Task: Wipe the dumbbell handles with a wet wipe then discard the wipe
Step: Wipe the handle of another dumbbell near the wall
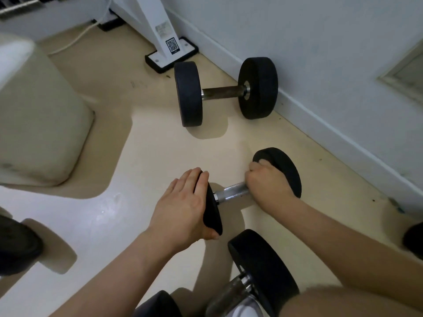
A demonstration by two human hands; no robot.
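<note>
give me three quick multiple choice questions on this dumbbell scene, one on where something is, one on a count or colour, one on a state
1. Where is the far black-ended dumbbell with the dull brown handle?
A. on the floor beside the white wall
B. on a bench
C. in a hand

2. What colour is the middle dumbbell's metal handle?
A. red
B. shiny silver
C. green

3. What is the left hand doing?
A. hanging free
B. pointing at the wall
C. resting on the middle dumbbell's black end disc

Answers: 1 A, its right disc sits by the skirting. 2 B, chrome shows between the hands. 3 C, the palm covers the disc while the right hand is closed on the handle's other end.
</note>
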